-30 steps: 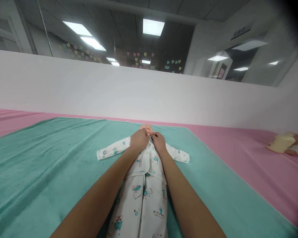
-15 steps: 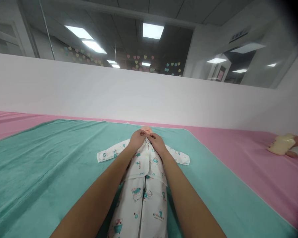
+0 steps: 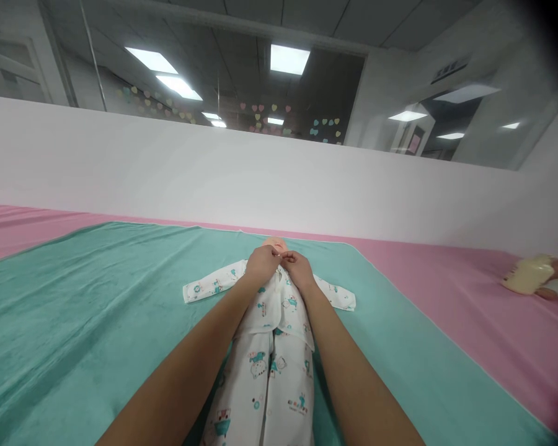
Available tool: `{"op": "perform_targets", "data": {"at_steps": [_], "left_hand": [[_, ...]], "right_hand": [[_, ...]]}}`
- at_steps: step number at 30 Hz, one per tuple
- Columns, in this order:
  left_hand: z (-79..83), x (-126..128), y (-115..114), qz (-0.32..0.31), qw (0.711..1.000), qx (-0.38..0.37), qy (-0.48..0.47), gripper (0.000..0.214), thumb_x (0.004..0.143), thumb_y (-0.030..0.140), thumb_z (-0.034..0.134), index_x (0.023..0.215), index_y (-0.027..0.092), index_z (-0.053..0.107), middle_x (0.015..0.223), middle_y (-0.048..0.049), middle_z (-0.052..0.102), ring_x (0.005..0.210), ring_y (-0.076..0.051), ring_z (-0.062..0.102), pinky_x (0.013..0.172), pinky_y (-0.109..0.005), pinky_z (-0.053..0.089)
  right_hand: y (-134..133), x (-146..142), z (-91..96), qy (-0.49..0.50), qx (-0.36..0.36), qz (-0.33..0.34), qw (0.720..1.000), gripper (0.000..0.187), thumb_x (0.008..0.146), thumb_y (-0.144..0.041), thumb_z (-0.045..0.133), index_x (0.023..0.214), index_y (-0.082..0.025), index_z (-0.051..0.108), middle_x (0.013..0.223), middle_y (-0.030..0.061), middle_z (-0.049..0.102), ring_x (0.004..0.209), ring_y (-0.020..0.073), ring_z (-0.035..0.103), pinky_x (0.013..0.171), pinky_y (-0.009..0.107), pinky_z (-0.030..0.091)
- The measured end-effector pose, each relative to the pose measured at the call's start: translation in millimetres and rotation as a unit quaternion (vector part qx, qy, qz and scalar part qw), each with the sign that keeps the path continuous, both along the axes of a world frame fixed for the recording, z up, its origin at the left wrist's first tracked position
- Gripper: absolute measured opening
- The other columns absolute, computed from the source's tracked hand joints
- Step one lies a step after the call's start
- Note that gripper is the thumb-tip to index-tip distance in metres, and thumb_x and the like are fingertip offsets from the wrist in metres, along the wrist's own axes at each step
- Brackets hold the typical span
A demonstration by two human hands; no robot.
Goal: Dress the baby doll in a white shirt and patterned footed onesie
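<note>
A baby doll lies on its back on a teal blanket, dressed in a white printed romper with sleeves spread to both sides. My left hand and my right hand meet at the romper's collar, just below the doll's head. Both have their fingers pinched on the fabric at the neck opening. My forearms run along the doll's body and hide part of the chest.
The blanket lies on a pink padded surface backed by a low white wall. At the far right a cream object rests on the pink surface, next to something partly cut off by the frame edge.
Both hands have stayed at the collar, with only small shifts of the fingers. The view has moved slightly.
</note>
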State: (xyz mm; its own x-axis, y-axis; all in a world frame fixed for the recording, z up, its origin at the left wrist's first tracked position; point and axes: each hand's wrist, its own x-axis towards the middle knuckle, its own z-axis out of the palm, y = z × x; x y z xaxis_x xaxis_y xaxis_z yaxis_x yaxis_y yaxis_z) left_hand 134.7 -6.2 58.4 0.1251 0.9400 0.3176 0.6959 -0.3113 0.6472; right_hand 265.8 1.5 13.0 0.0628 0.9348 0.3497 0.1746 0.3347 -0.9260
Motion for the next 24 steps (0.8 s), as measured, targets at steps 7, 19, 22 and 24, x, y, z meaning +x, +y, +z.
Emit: {"op": "perform_targets", "data": {"at_steps": [7, 19, 22, 24], "left_hand": [[-1.2, 5.9, -4.5, 0.026, 0.995, 0.017, 0.09, 0.02, 0.075, 0.022, 0.043, 0.077, 0.017, 0.062, 0.079, -0.0073, 0.065, 0.071, -0.018, 0.057, 0.059, -0.025, 0.039], [-5.9, 6.4, -4.6, 0.023, 0.987, 0.058, 0.145, 0.025, 0.08, 0.031, 0.043, 0.087, 0.019, 0.062, 0.092, -0.0104, 0.063, 0.079, -0.022, 0.059, 0.061, -0.027, 0.041], [-6.2, 6.6, -5.7, 0.026, 0.986, 0.067, 0.151, 0.025, 0.081, 0.029, 0.04, 0.087, 0.019, 0.062, 0.089, -0.0103, 0.063, 0.078, -0.022, 0.058, 0.061, -0.028, 0.04], [-5.8, 6.7, -6.7, 0.027, 0.985, 0.072, 0.155, 0.024, 0.08, 0.027, 0.041, 0.085, 0.018, 0.062, 0.085, -0.0097, 0.063, 0.076, -0.022, 0.058, 0.06, -0.028, 0.04]], "right_hand": [[2.8, 2.1, -4.1, 0.003, -0.007, -0.005, 1.0, 0.023, 0.061, -0.033, 0.061, 0.08, -0.021, 0.061, 0.077, 0.0, 0.065, 0.072, 0.0167, 0.059, 0.068, 0.028, 0.043], [5.0, 2.3, -9.7, 0.064, 0.005, -0.023, 0.998, 0.031, 0.063, -0.04, 0.059, 0.087, -0.019, 0.059, 0.081, 0.0024, 0.066, 0.074, 0.0171, 0.06, 0.07, 0.029, 0.045], [2.1, 1.1, -7.8, 0.062, 0.005, -0.023, 0.998, 0.032, 0.061, -0.041, 0.062, 0.085, -0.02, 0.059, 0.081, 0.0026, 0.065, 0.075, 0.0174, 0.059, 0.07, 0.029, 0.045], [0.6, 0.2, -6.3, 0.057, 0.004, -0.024, 0.998, 0.032, 0.061, -0.041, 0.062, 0.085, -0.02, 0.06, 0.081, 0.0026, 0.065, 0.074, 0.0175, 0.059, 0.069, 0.029, 0.045]]}}
